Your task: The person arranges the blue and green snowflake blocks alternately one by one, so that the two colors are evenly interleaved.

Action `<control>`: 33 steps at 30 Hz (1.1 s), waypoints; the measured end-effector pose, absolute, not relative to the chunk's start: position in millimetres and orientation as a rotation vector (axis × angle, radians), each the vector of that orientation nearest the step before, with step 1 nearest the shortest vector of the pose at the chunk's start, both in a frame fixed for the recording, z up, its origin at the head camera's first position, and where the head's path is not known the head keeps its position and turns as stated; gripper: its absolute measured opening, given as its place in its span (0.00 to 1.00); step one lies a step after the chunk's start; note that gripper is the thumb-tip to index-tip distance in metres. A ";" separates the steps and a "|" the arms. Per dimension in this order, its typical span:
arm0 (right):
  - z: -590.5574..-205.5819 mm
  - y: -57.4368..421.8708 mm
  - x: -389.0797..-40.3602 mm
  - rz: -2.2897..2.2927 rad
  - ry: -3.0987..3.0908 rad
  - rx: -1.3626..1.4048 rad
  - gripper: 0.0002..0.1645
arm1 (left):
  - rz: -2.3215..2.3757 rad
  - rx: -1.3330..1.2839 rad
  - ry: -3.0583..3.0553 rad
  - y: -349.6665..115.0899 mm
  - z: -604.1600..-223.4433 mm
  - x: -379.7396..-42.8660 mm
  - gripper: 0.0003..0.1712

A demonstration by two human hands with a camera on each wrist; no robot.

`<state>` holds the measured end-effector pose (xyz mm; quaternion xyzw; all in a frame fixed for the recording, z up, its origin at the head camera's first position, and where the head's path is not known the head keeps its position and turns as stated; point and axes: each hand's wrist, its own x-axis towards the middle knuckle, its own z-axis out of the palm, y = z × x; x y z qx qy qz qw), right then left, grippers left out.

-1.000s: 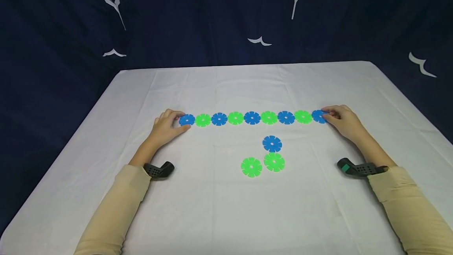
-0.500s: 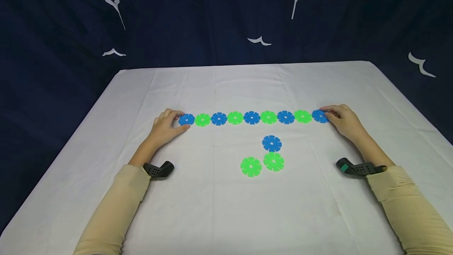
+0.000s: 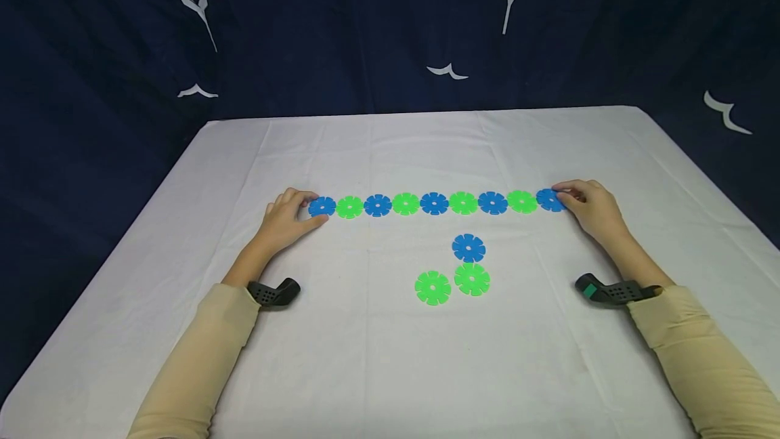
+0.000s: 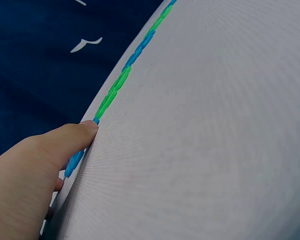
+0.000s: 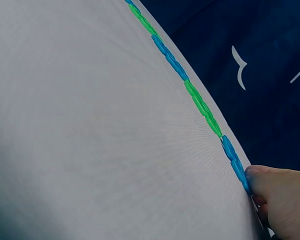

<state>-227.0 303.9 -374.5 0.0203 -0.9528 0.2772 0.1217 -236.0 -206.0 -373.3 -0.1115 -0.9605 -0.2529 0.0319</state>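
A straight row of blue and green flower-shaped plastic discs, alternating in colour, lies flat across the table. At its left end my left hand [image 3: 282, 221] holds the edges of a blue disc [image 3: 321, 206] between thumb and fingers. My right hand [image 3: 592, 210] pinches the outer edge of the blue disc [image 3: 548, 200] at the right end. Neighbouring discs such as the green disc [image 3: 349, 207] and the green disc [image 3: 522, 202] sit edge to edge with them. Both wrist views show the row low and edge-on, the left thumb [image 4: 75, 141] covering part of its end disc.
Nearer me on the white tablecloth [image 3: 341, 371] lie a loose blue disc [image 3: 468, 248] and two green discs, one right of centre [image 3: 472, 280] and one to its left [image 3: 432, 288]. A dark blue curtain [image 3: 353, 32] hangs behind the table.
My right hand and forearm have shifted very slightly, with the fingers now nearer the outer edge of the right end disc. My left hand and the loose discs stay put.
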 end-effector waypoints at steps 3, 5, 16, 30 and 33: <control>-374.7 303.4 -227.5 0.807 -2.773 0.044 0.19 | -0.782 -0.342 -2.961 -205.8 -372.4 -235.5 0.34; -375.0 303.7 -227.8 0.804 -2.770 0.040 0.19 | -0.779 -0.341 -2.964 -205.5 -372.1 -235.5 0.34; -370.9 302.0 -225.9 0.924 -2.715 -0.037 0.26 | -0.774 -0.334 -2.972 -205.8 -372.4 -236.2 0.34; -332.1 277.6 -217.5 0.962 -2.830 0.086 0.30 | -0.794 -0.345 -2.959 -206.5 -372.8 -235.2 0.34; -324.6 260.3 -210.6 0.956 -2.859 0.227 0.26 | -0.794 -0.342 -2.961 -206.8 -373.2 -235.7 0.34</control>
